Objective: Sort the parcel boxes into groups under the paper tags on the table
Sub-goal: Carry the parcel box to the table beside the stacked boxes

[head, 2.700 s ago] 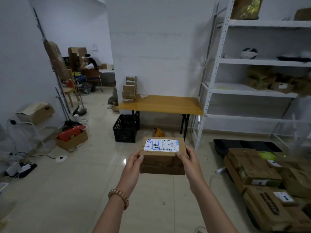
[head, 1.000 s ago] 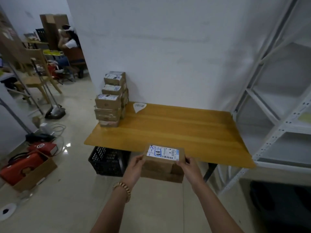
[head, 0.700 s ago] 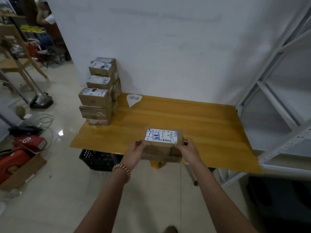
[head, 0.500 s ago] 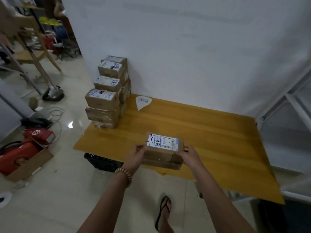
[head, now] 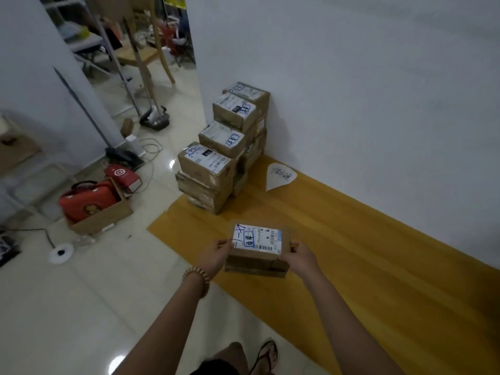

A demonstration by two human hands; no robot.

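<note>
Head view, looking down over a wooden table [head: 378, 266] set against a white wall. Seen at centre: a small cardboard parcel box [head: 257, 250], held between both hands above the table's near left part, white shipping label facing up with blue handwriting and a barcode. Left hand [head: 217, 257] pressed against the box's left end, thumb on the label's edge; beaded bracelet [head: 197, 280] on that wrist. Right hand [head: 300, 259] gripping the right end, fingers wrapped round the far corner. Box level, squarely between the two palms; underside possibly just clear of the tabletop, hard to judge from this angle. Farther back on the left end of the table: a stack of parcel boxes [head: 224, 152], stepped up toward the wall. Just right of the stack, a white paper tag [head: 278, 175] lying flat with handwriting. On the floor at left, a red bag [head: 89, 198] in an open carton.
</note>
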